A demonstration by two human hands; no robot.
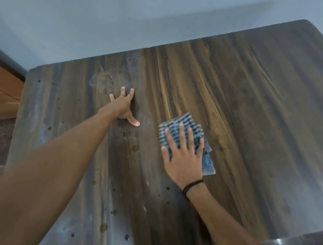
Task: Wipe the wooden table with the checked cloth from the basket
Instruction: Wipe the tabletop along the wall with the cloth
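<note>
The table [232, 99] is dark streaked wood, dull and pitted with small holes; the cloth [177, 130] is woven checked fabric.

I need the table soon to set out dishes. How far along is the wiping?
Done: the checked cloth is out and folded flat on the wooden table. In hand: the right hand presses it down mid-table, while the left hand braces flat on the wood. Left: the left part looks dusty and spotted, with dark spots near the front, so much seems unwiped.
</note>
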